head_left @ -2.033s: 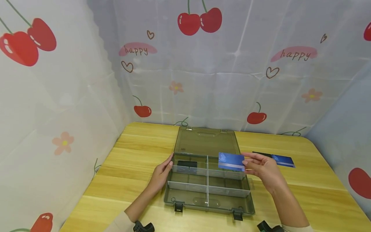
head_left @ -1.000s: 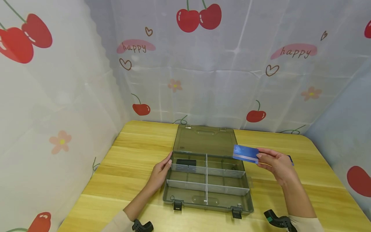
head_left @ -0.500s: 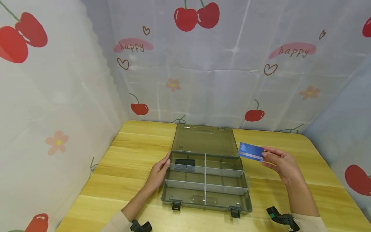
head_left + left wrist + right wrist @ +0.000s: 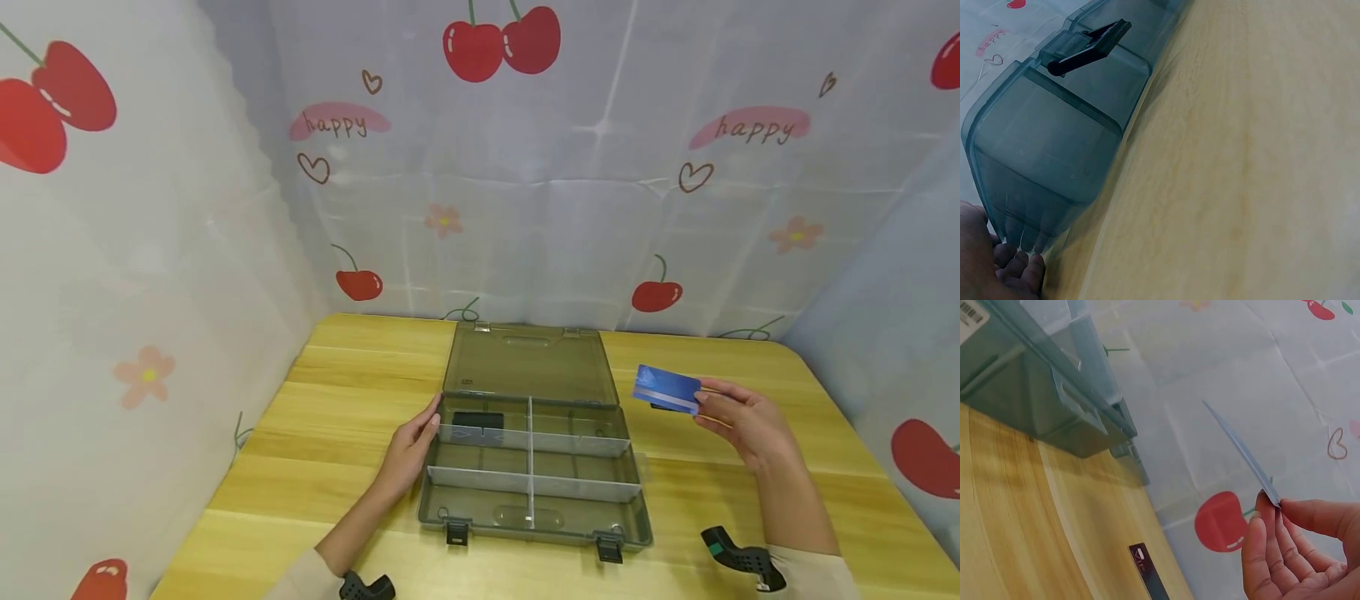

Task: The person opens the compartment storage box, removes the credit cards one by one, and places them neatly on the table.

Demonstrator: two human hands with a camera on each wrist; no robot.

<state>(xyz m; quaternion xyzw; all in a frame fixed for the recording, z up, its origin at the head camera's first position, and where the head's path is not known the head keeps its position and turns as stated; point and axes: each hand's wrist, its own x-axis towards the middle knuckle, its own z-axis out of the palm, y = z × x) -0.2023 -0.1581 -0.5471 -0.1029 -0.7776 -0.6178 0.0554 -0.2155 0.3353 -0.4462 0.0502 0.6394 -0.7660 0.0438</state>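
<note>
A smoke-grey plastic compartment box (image 4: pixel 573 491) lies on the table with its lid folded back. My left hand (image 4: pixel 408 450) grips its left side near the back corner; in the left wrist view, that hand's fingers (image 4: pixel 1015 265) curl at the box's lower edge. To the right of the box, my right hand (image 4: pixel 742 417) pinches a blue card (image 4: pixel 666 389) with a pale stripe by its right end, thumb on the near face. The card appears nearly edge-on in the right wrist view. A dark card (image 4: pixel 478 420) sits in the box's back left compartment.
Another dark card (image 4: pixel 1147 572) lies on the wooden table (image 4: pixel 360 367) to the right of the box, mostly hidden behind the blue card in the head view. Two black latches (image 4: pixel 609 548) hang off the box's front. Cherry-printed curtains (image 4: pixel 540 217) enclose the table.
My right hand has carried the blue card rightward, from over the back right compartment to beyond the box's right side. The left hand stays on the box. The head view has shifted slightly.
</note>
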